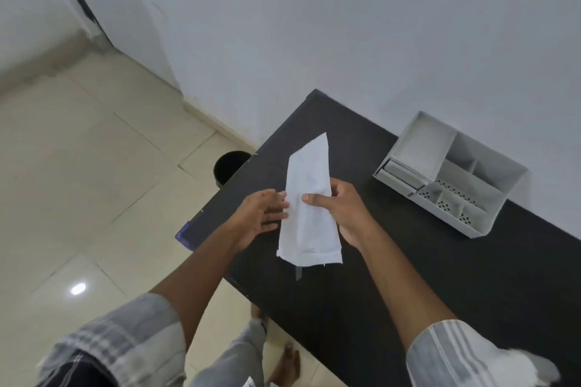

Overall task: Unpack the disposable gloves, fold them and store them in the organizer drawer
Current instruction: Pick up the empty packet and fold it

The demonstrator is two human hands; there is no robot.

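Note:
A long white paper glove packet (309,223) is held up over the dark table (408,276). My right hand (341,210) grips its right edge at mid-length, thumb on the front. My left hand (261,217) is at the packet's left edge with fingers spread, its fingertips touching the paper. The packet's pointed upper end tilts away from me; a small strip hangs below its lower edge. The white organizer (452,173) stands at the back right of the table against the wall, with a small drawer (399,174) at its left front.
The organizer has several open compartments, some with perforated bottoms. A black round bin (228,166) stands on the tiled floor beyond the table's left edge. A white wall runs behind the table. My bare feet show below the table's near edge.

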